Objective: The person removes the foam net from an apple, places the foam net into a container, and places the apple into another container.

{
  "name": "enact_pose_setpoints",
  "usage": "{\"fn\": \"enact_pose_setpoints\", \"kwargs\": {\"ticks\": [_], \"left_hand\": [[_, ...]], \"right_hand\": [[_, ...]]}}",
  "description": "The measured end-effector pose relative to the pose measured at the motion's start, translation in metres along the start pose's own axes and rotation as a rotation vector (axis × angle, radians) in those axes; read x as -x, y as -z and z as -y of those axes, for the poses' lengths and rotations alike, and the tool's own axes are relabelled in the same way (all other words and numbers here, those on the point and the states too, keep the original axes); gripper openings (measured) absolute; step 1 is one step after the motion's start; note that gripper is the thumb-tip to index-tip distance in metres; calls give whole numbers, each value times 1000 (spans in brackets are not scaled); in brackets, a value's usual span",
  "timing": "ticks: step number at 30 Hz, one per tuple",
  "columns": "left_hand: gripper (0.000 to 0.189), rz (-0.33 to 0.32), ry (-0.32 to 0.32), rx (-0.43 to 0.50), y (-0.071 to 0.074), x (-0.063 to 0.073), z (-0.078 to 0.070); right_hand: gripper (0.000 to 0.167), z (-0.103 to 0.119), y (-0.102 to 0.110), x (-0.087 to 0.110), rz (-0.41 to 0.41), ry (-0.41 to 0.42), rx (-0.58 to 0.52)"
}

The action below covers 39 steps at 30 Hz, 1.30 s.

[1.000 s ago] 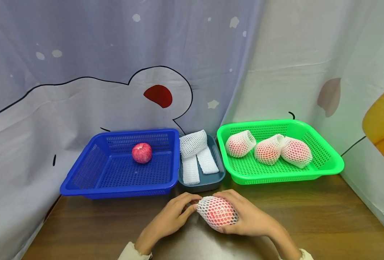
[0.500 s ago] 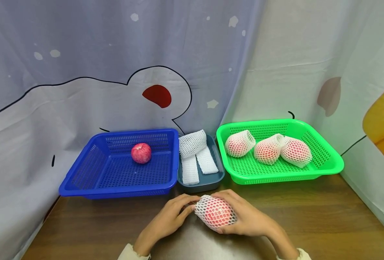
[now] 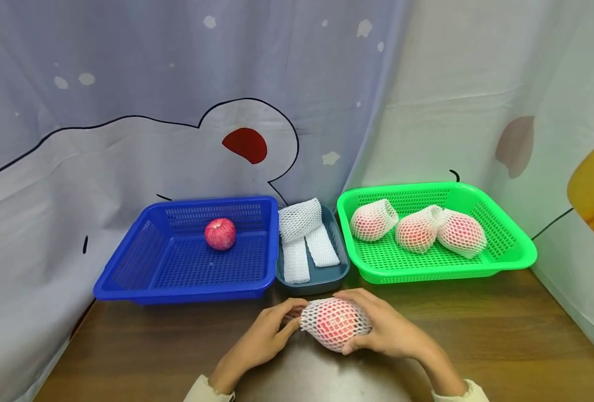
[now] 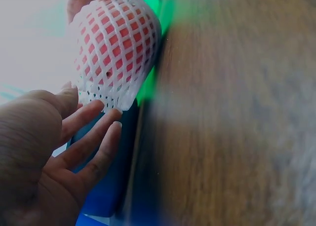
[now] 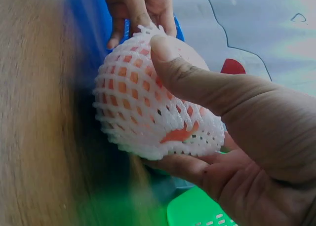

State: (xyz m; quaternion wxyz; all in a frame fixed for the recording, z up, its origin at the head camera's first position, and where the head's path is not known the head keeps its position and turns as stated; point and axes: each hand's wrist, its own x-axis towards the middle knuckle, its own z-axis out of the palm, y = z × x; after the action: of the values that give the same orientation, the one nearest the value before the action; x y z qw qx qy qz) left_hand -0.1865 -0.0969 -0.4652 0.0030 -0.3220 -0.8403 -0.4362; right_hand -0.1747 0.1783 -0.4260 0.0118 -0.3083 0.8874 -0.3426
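A red apple in a white foam fruit net (image 3: pixel 336 322) is between both hands, low over the table. My right hand (image 3: pixel 392 329) grips it from the right, with the thumb (image 5: pixel 182 73) across the near side and fingers beneath. My left hand (image 3: pixel 264 338) pinches the loose left end of the net between thumb and fingertips. In the left wrist view the net's edge (image 4: pixel 106 95) sits at those fingertips. The right wrist view shows a gap in the mesh with bare red apple skin (image 5: pixel 180 134).
A blue basket (image 3: pixel 186 296) at left holds one bare apple (image 3: pixel 220 234). Beside it, a dark teal tray (image 3: pixel 322 287) holds several empty foam nets (image 3: pixel 300 219). At right, a green basket (image 3: pixel 427 276) holds 3 netted apples (image 3: pixel 417 230). A patterned curtain (image 3: pixel 126 151) hangs behind the table.
The netted apple has turned slightly in my right hand, its net end now pointing more directly left. My left hand stays at that end. The baskets' contents are unchanged.
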Motion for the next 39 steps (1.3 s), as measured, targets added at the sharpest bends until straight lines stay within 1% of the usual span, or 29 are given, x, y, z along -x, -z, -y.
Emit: {"fn": "enact_pose_setpoints", "kwargs": {"ticks": [4, 10, 14, 17, 20, 23, 28, 31, 36, 39], "left_hand": [[32, -2, -20, 22, -2, -1, 1], [36, -2, -25, 74, -4, -2, 2], [38, 9, -22, 121, -4, -3, 1], [39, 15, -16, 131, -4, -3, 0], [40, 11, -6, 127, -5, -3, 0], [41, 16, 13, 135, -7, -3, 1], [42, 46, 67, 189, -12, -3, 2], [44, 51, 87, 214, -15, -3, 2], [45, 47, 93, 238, -15, -4, 1], [45, 49, 98, 262, -15, -4, 1]], "right_hand": [[77, -3, 2, 0, -29, -33, -12], [70, -7, 4, 0, -35, -62, -37], [64, -8, 6, -1, -47, -45, -24], [59, -9, 8, -3, -56, -32, -29], [55, -8, 10, -4, -69, -41, -61], [53, -8, 11, -5, -65, -59, -101], [51, -10, 12, -4, -49, -67, -129], [49, -11, 12, -3, -54, -55, -133], [47, -14, 11, -3, -62, -29, -157], [45, -15, 9, -4, -71, 0, -162]]}}
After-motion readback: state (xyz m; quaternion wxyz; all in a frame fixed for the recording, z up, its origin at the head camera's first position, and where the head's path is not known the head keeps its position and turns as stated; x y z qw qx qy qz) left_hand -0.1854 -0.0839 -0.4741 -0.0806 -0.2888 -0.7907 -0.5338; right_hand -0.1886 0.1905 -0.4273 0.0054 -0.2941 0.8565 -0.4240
